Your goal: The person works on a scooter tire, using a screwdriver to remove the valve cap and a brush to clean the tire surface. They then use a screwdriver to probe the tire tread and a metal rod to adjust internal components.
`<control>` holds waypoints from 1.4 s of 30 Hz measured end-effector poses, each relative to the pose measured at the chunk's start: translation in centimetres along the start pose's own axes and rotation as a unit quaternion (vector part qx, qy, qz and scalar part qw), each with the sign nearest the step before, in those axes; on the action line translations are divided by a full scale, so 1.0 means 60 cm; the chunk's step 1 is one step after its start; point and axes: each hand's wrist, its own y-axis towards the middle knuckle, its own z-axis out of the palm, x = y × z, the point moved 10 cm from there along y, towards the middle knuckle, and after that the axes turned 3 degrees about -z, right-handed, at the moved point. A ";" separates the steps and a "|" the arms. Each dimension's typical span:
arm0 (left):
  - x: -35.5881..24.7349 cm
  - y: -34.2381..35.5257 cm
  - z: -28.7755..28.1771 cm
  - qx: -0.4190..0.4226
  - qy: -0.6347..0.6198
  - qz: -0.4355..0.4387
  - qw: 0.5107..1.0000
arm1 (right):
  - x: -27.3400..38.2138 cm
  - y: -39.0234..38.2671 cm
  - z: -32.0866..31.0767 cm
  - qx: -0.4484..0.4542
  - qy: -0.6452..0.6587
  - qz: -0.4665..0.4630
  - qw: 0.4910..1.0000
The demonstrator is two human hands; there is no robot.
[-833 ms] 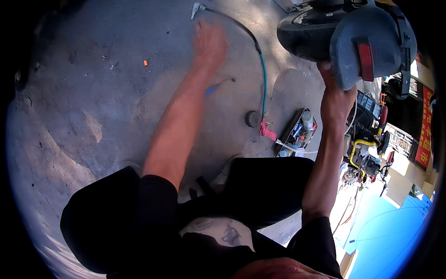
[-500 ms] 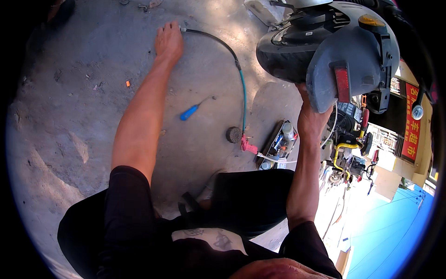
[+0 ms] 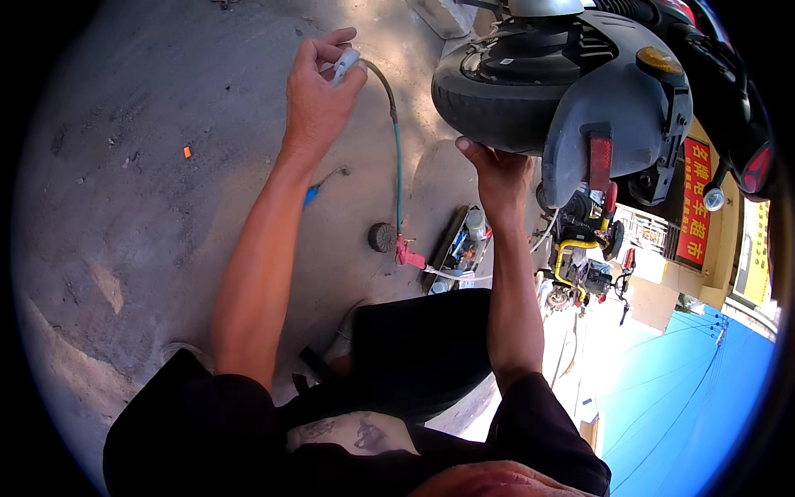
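Observation:
My left hand (image 3: 319, 106), raised over the ground, has its fingers closed round a pale grey air chuck (image 3: 345, 63). From the chuck a hose (image 3: 399, 166), dark then green, runs down to a pink tyre inflator (image 3: 408, 254) with a round black gauge (image 3: 382, 237). At the underside of a scooter's black tyre (image 3: 489, 103), my right hand (image 3: 503, 189) grips the tread. Its thumb shows, while the other fingers are partly hidden by the tyre. The grey mudguard (image 3: 571, 137) with a red reflector is just right of that hand.
A blue-handled tool (image 3: 311, 195) with a thin hooked shaft lies behind my left forearm. A tray of tools and jars (image 3: 439, 263) stands right of the inflator. Beyond are a yellow-framed vehicle (image 3: 567, 255) and a red sign (image 3: 697, 203). An orange scrap (image 3: 187, 152) lies left.
My left hand has lifted off the ground and moved right with the air chuck, drawing the hose along. My right hand has come out from behind the mudguard, with its thumb now showing.

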 end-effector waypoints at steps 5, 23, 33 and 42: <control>-0.080 -0.016 0.041 0.035 -0.104 -0.007 0.994 | -0.063 0.021 -0.005 -0.004 -0.088 0.017 0.996; -0.154 -0.041 0.097 0.141 -0.041 0.106 0.984 | 0.022 -0.009 -0.012 -0.024 -0.157 0.027 0.987; -0.136 -0.053 0.082 0.149 -0.087 0.060 0.983 | 0.032 -0.041 -0.085 -0.117 -0.085 0.005 0.990; -0.146 -0.068 0.120 0.235 -0.128 0.055 0.962 | 0.040 -0.018 -0.032 -0.043 -0.152 0.006 0.987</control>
